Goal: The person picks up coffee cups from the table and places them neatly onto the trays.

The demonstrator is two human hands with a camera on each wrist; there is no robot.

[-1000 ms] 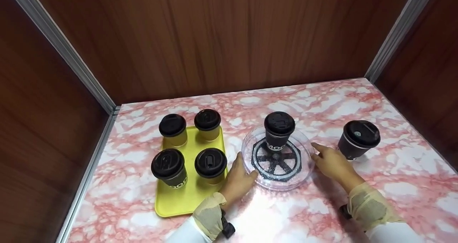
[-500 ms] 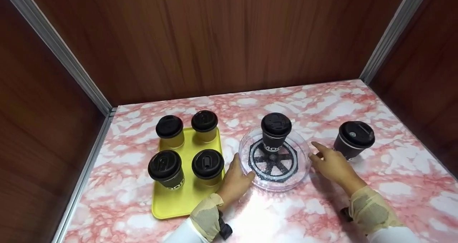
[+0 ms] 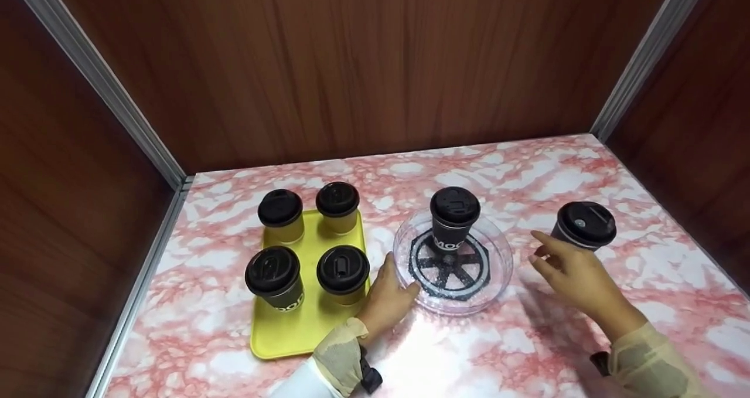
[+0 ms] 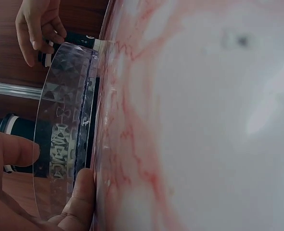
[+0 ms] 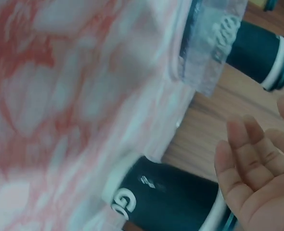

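Observation:
My left hand holds the near-left side of a round clear plastic tray, with the thumb by its rim. In the left wrist view, one finger lies low along the tray's wall, near the table. A black lidded coffee cup stands upright inside the tray, over a dark wheel-shaped pattern. My right hand is raised, its fingers loosely bent and holding nothing. Just beyond it stands another black lidded coffee cup; in the right wrist view the fingers hover beside this cup, apparently without gripping it.
Left of the round tray lies a yellow rectangular tray bearing several lidded cups, among them a black one in its near-left part. The table has a red-and-white marbled top. Brown wood-look panels enclose its back and sides.
My right hand has moved away from the round tray, rightward toward the far-right cup. My left hand has stayed at the tray's side.

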